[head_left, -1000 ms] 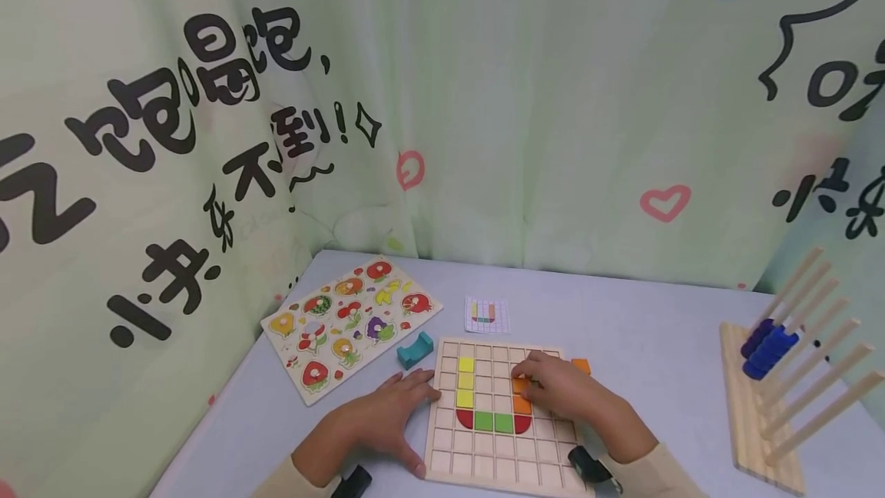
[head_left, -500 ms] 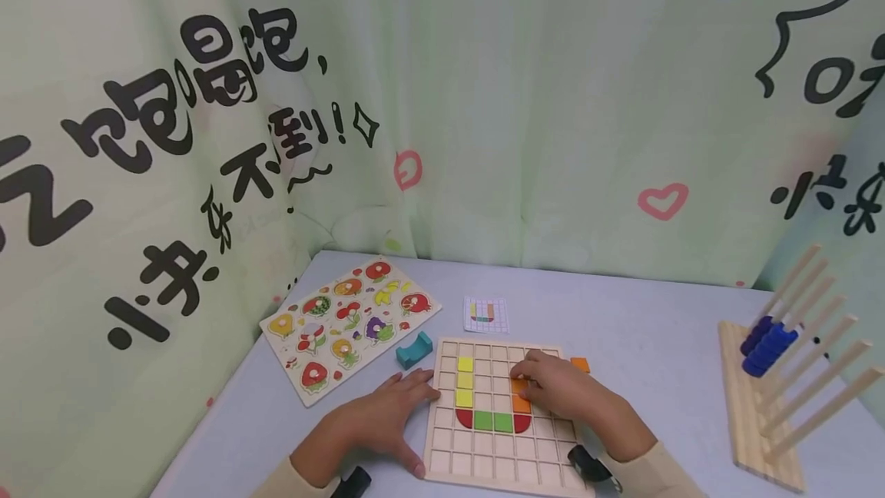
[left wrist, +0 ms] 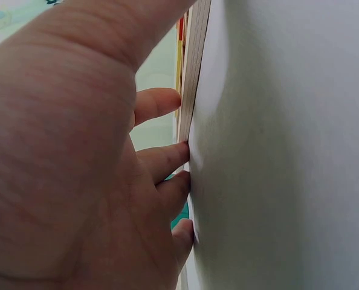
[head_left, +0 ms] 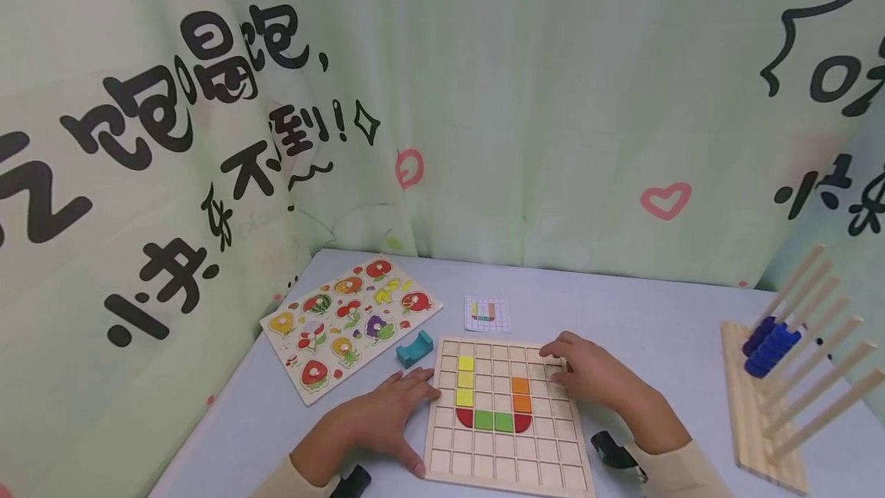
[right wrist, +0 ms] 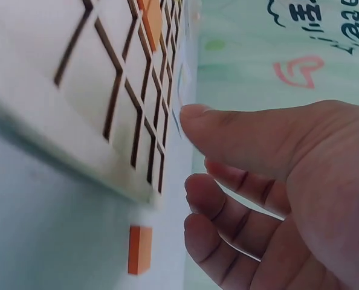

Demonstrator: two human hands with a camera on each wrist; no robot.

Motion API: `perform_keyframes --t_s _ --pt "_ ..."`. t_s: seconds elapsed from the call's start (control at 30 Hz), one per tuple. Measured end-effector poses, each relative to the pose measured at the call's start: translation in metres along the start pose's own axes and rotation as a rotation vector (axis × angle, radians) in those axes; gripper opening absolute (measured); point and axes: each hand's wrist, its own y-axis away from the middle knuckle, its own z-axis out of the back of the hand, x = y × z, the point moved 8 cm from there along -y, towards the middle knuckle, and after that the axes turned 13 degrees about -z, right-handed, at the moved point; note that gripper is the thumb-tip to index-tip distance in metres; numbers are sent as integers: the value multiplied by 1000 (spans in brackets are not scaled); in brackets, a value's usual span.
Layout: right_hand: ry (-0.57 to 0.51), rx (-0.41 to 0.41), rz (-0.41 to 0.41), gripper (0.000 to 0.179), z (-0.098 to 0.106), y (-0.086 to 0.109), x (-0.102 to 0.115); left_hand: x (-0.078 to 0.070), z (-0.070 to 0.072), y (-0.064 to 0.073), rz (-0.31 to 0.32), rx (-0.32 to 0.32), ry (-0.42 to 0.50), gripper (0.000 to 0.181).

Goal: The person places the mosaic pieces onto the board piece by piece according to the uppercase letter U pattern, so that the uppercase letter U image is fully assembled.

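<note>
A square wooden grid board (head_left: 484, 448) lies on the table. My left hand (head_left: 383, 421) rests at its left side, thumb near the lower corner, fingers spread along the edge. Set in the grid are yellow tiles (head_left: 465, 380) in a column, green tiles (head_left: 494, 422) in a row, two red rounded corner tiles (head_left: 522, 423) and two orange tiles (head_left: 522, 395). Over the board's upper right corner hovers my right hand (head_left: 601, 375), thumb and fingers apart with nothing between them. Below that hand, a loose orange block (right wrist: 140, 251) lies beside the board in the right wrist view; the hand hides it from the head view.
Behind the board lies a small pattern card (head_left: 487, 315). A fruit puzzle board (head_left: 353, 321) is at the back left, with a teal block (head_left: 415, 350) beside it. On the right stands a wooden peg rack (head_left: 767, 413) with blue pieces on its pegs.
My right hand has moved right, off the orange column toward the board's upper right corner, uncovering two orange tiles. The left hand stays in place.
</note>
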Motion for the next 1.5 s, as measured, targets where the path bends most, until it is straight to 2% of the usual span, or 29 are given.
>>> perform_keyframes --t_s 0.3,0.43,0.73,1.5 --pt "40 -35 -28 37 14 1 -29 0 2 0 10 5 17 98" --pt "46 -18 -30 39 14 -1 -35 0 2 0 4 2 21 98" --pt "77 17 -114 32 7 -8 -52 1 -1 1 -5 -4 -3 100" --pt "47 -8 -92 20 0 -12 -59 -2 0 2 -3 0 26 98"
